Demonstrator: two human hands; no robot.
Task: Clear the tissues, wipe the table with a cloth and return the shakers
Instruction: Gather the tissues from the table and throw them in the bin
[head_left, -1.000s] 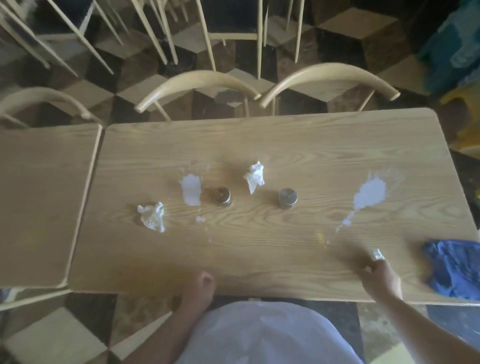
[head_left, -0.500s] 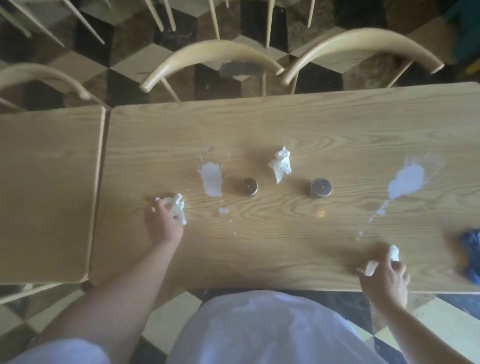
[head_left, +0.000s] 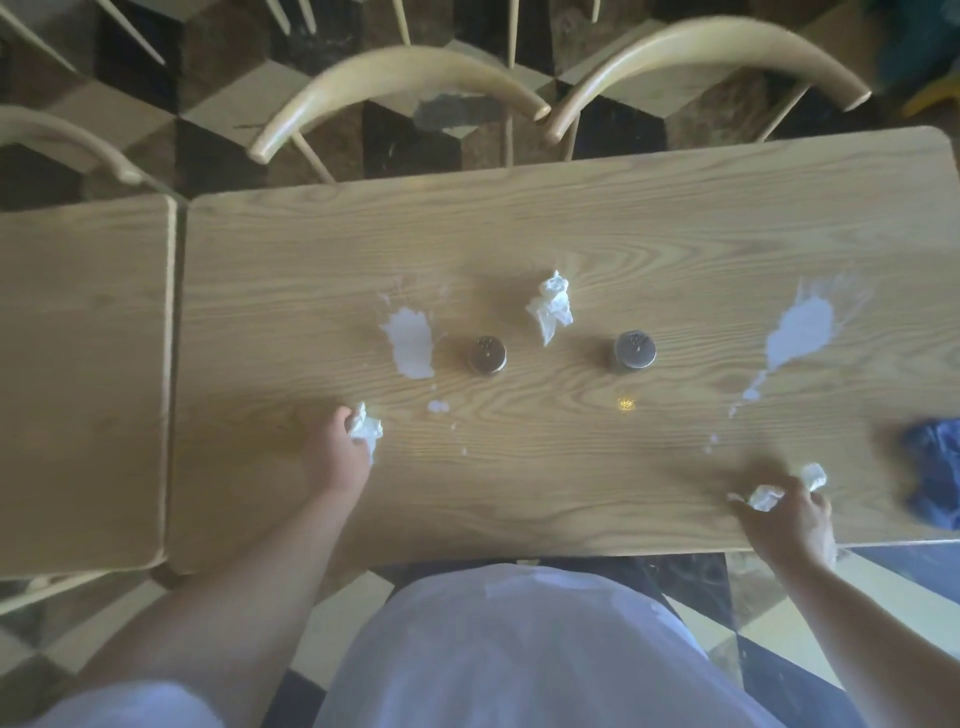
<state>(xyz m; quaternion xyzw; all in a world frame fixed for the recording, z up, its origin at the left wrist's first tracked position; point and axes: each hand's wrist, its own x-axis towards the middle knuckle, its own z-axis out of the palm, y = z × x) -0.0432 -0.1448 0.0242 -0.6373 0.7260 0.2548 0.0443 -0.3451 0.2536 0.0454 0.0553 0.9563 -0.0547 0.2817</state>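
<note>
Tissues are what you are dealing with first: you are closing your left hand (head_left: 337, 457) around one crumpled tissue (head_left: 366, 428) on the near left part of the table (head_left: 571, 228), and your right hand (head_left: 784, 519) is gripping another wad (head_left: 766, 498) at the near right edge, with white scraps poking out between the fingers. A third tissue (head_left: 551, 306) is lying untouched at mid-table, between the two shakers and a little beyond them.

Judging from this, you are only starting the task. Two tissues are in hand but not yet carried off, one is waiting, and no wiping seems done: a white spill (head_left: 411, 343) is sitting just beside the left shaker (head_left: 487, 354), a larger splash (head_left: 800, 332) is spreading well to the right of the right shaker (head_left: 635, 351), and small drops are trailing toward you. The blue cloth (head_left: 935, 467) is lying bunched at the right edge, near your right hand but apart from it.

Both shakers are standing upright, perforated caps facing up at you. The loose tissue is running lengthwise roughly away from you, its narrow tail pointing back your way. The tissue in your left hand is too bunched to give a clear axis.
</note>
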